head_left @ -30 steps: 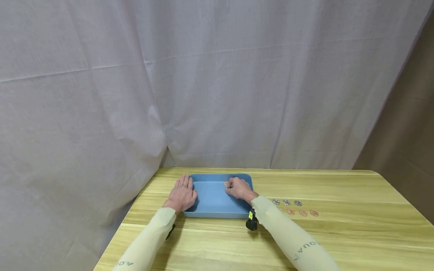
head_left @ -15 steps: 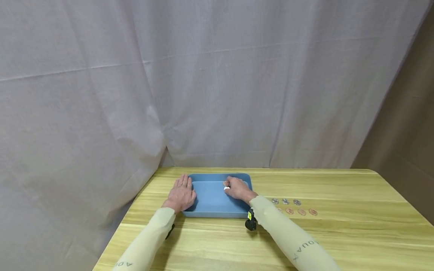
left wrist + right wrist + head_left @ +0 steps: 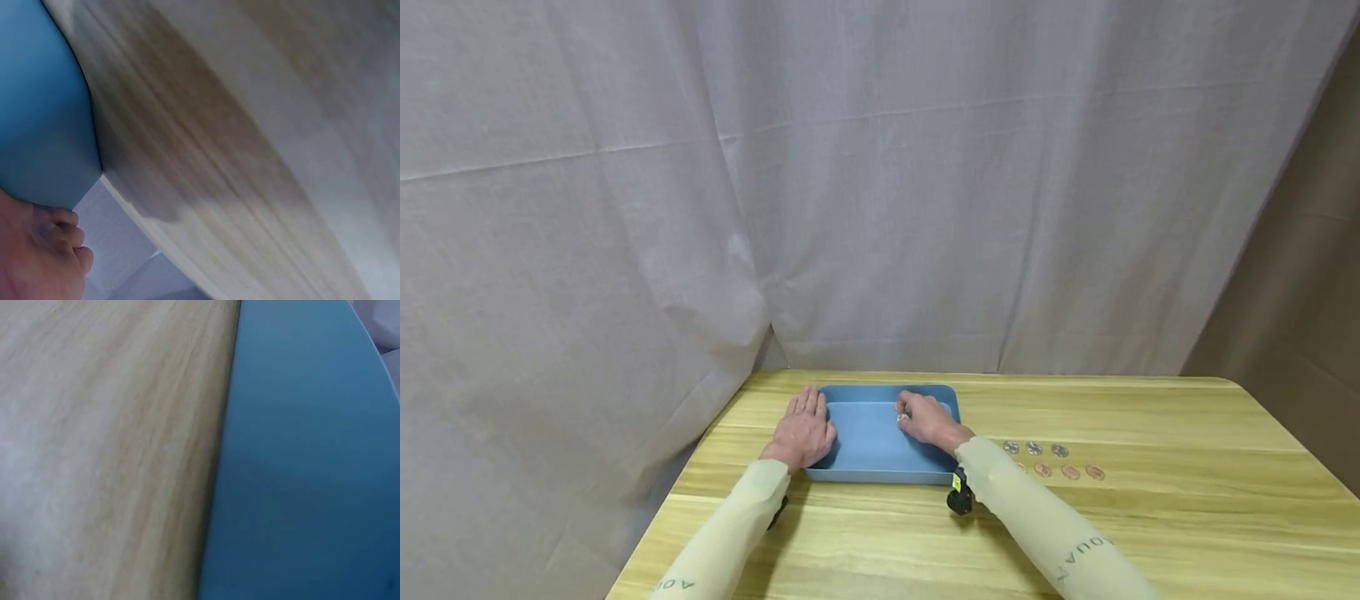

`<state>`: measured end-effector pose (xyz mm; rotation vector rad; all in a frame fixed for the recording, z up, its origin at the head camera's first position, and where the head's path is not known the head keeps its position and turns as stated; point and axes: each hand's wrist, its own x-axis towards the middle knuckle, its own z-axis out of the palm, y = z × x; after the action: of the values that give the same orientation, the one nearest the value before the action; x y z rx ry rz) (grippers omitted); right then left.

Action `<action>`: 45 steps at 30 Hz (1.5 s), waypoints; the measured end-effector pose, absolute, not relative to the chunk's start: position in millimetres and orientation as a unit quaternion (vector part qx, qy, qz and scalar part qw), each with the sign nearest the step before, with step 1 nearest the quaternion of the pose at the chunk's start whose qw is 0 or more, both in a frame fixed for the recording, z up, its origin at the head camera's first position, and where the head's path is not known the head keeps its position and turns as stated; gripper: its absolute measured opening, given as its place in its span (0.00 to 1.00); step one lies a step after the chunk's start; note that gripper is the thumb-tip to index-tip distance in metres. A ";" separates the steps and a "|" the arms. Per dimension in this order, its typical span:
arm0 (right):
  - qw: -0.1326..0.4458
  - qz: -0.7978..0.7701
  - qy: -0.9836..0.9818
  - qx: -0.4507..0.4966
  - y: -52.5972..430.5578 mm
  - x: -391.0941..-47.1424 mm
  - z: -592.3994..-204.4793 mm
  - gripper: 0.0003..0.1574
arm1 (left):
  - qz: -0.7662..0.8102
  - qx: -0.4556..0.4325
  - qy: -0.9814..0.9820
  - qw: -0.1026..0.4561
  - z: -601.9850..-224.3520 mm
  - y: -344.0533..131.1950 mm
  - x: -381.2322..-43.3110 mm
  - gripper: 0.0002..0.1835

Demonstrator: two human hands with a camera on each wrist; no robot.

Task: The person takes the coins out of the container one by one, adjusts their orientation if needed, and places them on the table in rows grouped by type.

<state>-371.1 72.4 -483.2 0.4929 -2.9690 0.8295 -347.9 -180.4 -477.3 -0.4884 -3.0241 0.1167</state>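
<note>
A shallow blue tray [image 3: 872,477] lies on the table in the head view. My left hand [image 3: 801,433] rests over its left rim with straight fingers; in the left wrist view part of this hand [image 3: 44,250] shows against the tray's side. Over the inside of the tray, my right hand [image 3: 927,418] pinches a small shiny silver coin [image 3: 903,417] between thumb and fingers. Near the index fingertip a second coin edge [image 3: 897,407] seems to show, too small to tell apart. The right wrist view shows the tray's outer wall [image 3: 300,462] but no fingers.
Right of the tray, silver coins [image 3: 1034,448] lie in a row on the wooden table [image 3: 865,542]. Nearer me is a row of several copper-coloured coins [image 3: 1071,472], the leftmost partly behind my right sleeve. A grey curtain [image 3: 880,208] hangs behind the table.
The right fingers have shifted slightly; a copper-coloured coin showed at them first, then a bright one, now a silver one. The left hand stays in place.
</note>
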 end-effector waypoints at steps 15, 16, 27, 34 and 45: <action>0.003 0.350 -0.921 0.171 85.3 -355.0 -472.2 0.03 | 0.045 -0.163 -0.985 0.042 -476.6 -179.3 -348.3 0.33; 0.002 0.356 -0.919 0.170 86.5 -353.9 -470.9 0.03 | 0.045 -0.163 -0.985 0.042 -476.2 -179.3 -348.2 0.33; 0.008 0.417 -0.898 0.140 107.1 -340.3 -452.1 0.05 | 0.039 -0.160 -0.985 0.045 -477.0 -179.9 -349.7 0.33; 0.031 0.447 -0.887 0.112 129.6 -333.3 -443.0 0.06 | 0.042 -0.160 -0.985 0.042 -476.3 -180.8 -350.3 0.33; 0.045 0.446 -0.890 0.085 165.0 -321.3 -433.7 0.06 | 0.040 -0.160 -0.985 0.043 -477.4 -181.6 -349.7 0.33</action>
<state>-321.3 165.0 -433.7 0.2590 -2.7183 1.3630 -349.7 -181.6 -477.4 -0.4888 -3.0142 0.1212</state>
